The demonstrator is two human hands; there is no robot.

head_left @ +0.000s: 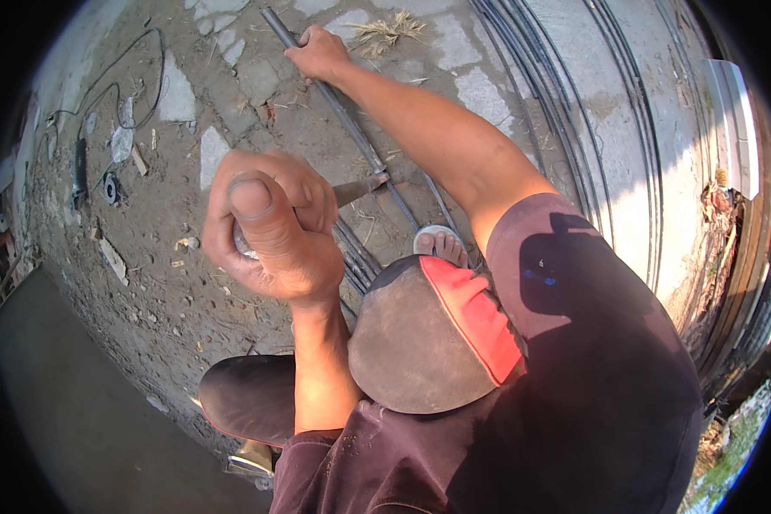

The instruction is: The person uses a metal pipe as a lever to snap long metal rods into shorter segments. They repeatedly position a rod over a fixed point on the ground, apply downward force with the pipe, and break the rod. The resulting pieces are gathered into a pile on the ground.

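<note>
My left hand (274,227) is raised close in front of me, its fingers wrapped round a tapered bar-like tool (358,190). The tool's far end lies against a dark metal pipe (344,118); its exact kind is unclear. Farther off, with the arm stretched forward, my right hand (319,55) is closed round the pipe near its upper end. From the pipe's lower end a thinner rod (400,204) runs on in line toward my sandalled foot (441,243). Several more rods (357,253) lie on the ground beside it, partly hidden by my left hand and knee.
Long dark rods (550,81) stretch along the ground at the right. At the left lie a power tool (80,171) with a black cord (161,68), a small round part (111,188) and wood scraps (139,160). Dry straw (388,34) lies beyond my right hand.
</note>
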